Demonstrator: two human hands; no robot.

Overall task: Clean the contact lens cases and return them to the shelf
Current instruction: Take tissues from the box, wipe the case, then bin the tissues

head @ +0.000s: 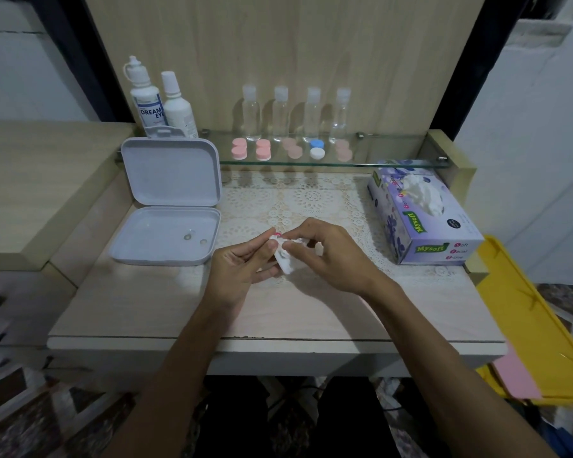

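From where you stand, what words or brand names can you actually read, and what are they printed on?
"DREAM EYE": label of the white solution bottle, partly cut off by its neighbour.
"Mysoft": green strips on the purple floral tissue box.
"Soft Facial Tissue": same box, front end.
Small print on both, and the second white bottle's label: too blurred to read.

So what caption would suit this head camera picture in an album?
Both hands, left hand and right hand, wipe a small pink contact lens case with white crumpled tissue.

On the glass shelf (328, 164) we count four clear bottles (251, 114), two white bottles (145, 97) and five lens cases (239, 149). Below it we see one tissue box (420, 219) and one open white box (169, 206).
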